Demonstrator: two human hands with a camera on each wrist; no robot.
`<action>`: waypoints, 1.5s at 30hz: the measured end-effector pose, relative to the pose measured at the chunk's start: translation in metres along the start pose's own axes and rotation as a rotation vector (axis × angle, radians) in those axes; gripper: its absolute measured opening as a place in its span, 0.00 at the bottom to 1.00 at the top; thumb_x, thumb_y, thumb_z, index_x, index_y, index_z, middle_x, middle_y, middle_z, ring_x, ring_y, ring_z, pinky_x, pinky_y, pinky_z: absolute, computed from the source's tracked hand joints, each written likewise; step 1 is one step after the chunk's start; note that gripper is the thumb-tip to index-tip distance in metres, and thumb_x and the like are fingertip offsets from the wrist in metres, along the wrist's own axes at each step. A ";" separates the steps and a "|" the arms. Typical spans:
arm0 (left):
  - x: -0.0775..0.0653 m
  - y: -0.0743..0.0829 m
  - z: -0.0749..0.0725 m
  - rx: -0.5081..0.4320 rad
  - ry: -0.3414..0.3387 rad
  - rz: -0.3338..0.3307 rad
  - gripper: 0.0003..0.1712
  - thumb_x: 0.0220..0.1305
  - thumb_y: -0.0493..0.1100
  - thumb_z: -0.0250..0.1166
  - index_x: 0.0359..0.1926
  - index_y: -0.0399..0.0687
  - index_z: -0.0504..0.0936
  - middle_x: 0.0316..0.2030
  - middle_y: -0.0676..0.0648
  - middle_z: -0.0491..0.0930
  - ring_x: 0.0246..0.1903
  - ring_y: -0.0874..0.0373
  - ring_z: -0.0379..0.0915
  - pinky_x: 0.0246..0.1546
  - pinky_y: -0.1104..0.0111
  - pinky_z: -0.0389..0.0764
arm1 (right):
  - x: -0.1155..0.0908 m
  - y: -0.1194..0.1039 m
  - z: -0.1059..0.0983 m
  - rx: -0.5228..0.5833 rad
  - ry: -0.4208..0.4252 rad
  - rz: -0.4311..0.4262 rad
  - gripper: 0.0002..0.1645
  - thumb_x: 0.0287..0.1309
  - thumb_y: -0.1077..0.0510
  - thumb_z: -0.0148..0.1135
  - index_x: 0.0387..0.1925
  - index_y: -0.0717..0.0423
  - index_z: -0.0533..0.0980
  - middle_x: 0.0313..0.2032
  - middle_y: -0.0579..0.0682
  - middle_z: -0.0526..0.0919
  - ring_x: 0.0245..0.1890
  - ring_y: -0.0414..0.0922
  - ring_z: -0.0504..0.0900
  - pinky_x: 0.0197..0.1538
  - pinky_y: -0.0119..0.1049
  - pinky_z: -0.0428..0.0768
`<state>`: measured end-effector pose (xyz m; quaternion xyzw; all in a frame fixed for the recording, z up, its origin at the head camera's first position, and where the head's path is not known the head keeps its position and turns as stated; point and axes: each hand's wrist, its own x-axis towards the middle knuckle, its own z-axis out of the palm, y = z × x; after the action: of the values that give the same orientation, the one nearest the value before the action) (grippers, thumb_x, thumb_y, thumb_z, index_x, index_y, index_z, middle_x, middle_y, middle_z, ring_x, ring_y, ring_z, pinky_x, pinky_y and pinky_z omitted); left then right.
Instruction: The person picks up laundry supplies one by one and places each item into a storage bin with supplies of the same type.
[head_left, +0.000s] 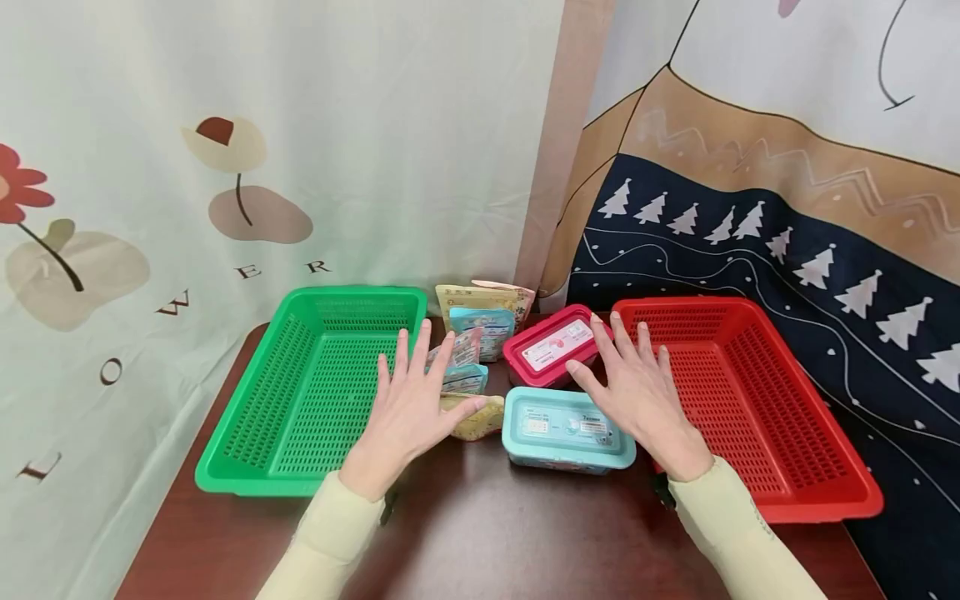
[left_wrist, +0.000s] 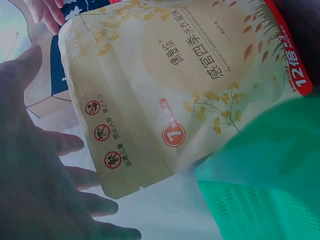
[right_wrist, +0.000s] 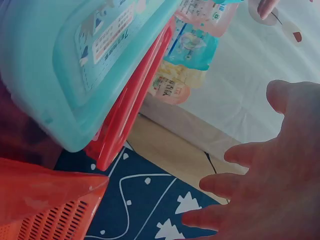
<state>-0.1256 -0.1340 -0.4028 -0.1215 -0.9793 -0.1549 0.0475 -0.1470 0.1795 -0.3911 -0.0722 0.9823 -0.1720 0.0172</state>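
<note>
My left hand (head_left: pixel 408 404) hovers with spread fingers between the green basket (head_left: pixel 330 392) and a cluster of laundry-bead pouches. A cream pouch (left_wrist: pixel 145 95) with ginkgo leaves fills much of the left wrist view, beside the fingers and apart from them. Over the right side of a light-blue lidded box (head_left: pixel 566 429), my right hand (head_left: pixel 648 392) also spreads its fingers, holding nothing. A dark pink lidded box (head_left: pixel 551 350) lies behind the light-blue one, close to the right fingertips. Blue (head_left: pixel 491 333) and yellow (head_left: pixel 480 423) pouches stand among the others, partly hidden by the left hand.
The red basket (head_left: pixel 750 408) sits at the right of the brown table (head_left: pixel 510 533), with the green basket at the left. Behind hang a pale flower-printed curtain (head_left: pixel 420 142) and a dark cloth with white trees (head_left: pixel 720 242).
</note>
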 end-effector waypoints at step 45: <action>-0.027 -0.043 0.012 -0.275 0.388 0.319 0.30 0.51 0.43 0.83 0.56 0.42 0.86 0.52 0.44 0.82 0.55 0.47 0.77 0.50 0.53 0.81 | -0.024 -0.076 0.069 0.680 0.013 -0.133 0.45 0.66 0.38 0.67 0.79 0.42 0.63 0.73 0.42 0.69 0.72 0.44 0.68 0.72 0.54 0.68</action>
<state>-0.1107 -0.1755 -0.4306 -0.2474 -0.8901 -0.2973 0.2410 -0.1094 0.0890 -0.4299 -0.1251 0.8621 -0.4905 0.0226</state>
